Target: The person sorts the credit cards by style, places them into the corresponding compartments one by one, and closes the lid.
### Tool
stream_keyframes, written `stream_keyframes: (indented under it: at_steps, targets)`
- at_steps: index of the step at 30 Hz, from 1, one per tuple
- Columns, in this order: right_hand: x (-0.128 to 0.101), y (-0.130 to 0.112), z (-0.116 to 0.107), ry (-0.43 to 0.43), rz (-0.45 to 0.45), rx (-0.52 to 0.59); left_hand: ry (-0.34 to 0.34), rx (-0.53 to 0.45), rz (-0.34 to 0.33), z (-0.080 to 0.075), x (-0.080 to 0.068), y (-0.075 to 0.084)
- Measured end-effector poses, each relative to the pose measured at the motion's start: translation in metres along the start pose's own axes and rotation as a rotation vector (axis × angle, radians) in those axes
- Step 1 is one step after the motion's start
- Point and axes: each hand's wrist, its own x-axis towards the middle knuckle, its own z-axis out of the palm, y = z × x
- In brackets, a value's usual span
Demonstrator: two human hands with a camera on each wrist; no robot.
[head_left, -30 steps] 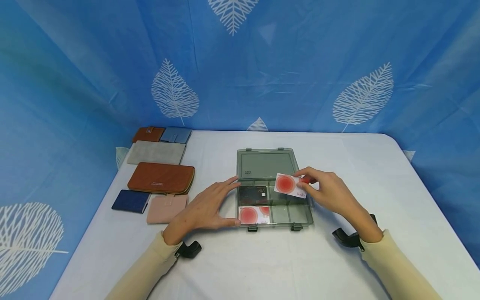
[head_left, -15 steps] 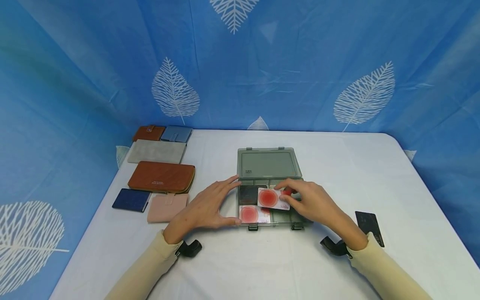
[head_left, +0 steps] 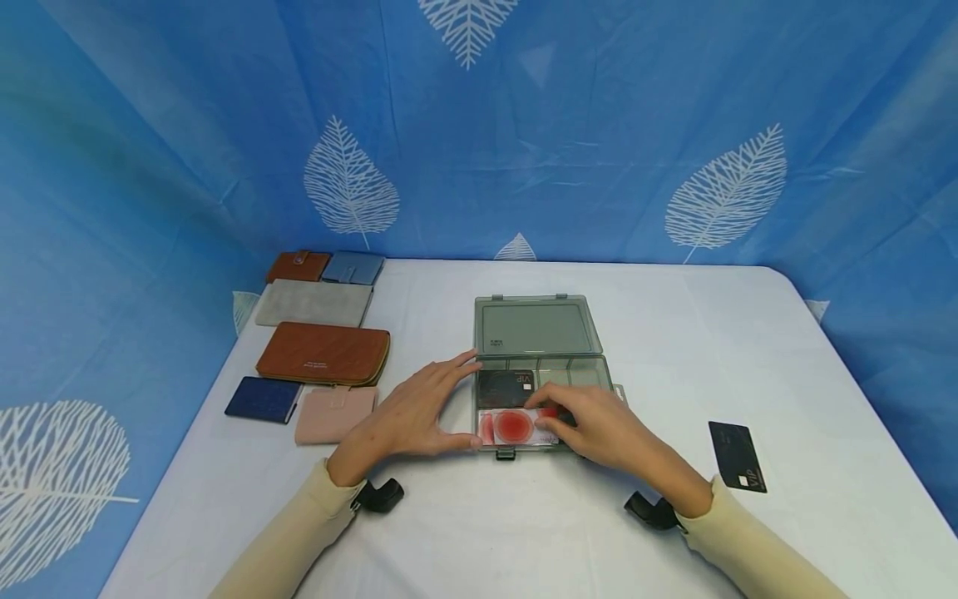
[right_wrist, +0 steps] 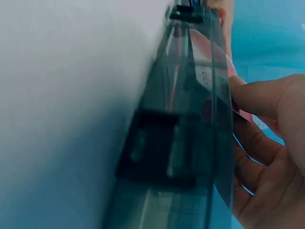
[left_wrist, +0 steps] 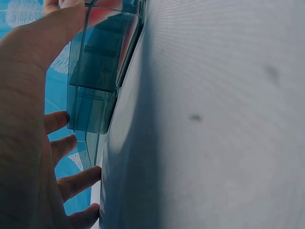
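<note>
Left hand (head_left: 407, 416) lies open with fingers spread and straight; right hand (head_left: 602, 428) has fingers curled in a pinching grip.

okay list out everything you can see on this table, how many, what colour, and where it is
Organizer box: 1, smoky clear, table centre, lid open.
Red-circle card: at least 1, white and red, box's near-left compartment, under the right fingers.
VIP card in box: 1, black, compartment behind that.
VIP card on table: 1, black, near right.
Wallets: 6, two brown, blue, grey, navy, pink, left side.
Table: 1, white.
Backdrop: blue, white leaves.
Left hand: against box's left wall.
Right hand: holding the red-circle card.
</note>
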Motion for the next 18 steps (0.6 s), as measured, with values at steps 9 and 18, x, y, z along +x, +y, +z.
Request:
stream_keyframes:
  at_steps: [9, 18]
  targets:
    - [-0.001, -0.002, 0.012, 0.043, -0.072, -0.039, 0.013, -0.01, 0.021, 0.002, -0.001, 0.0]
    - [0.0, -0.007, 0.019, 0.112, -0.083, -0.138, -0.012, -0.009, -0.002, 0.0, 0.0, 0.0]
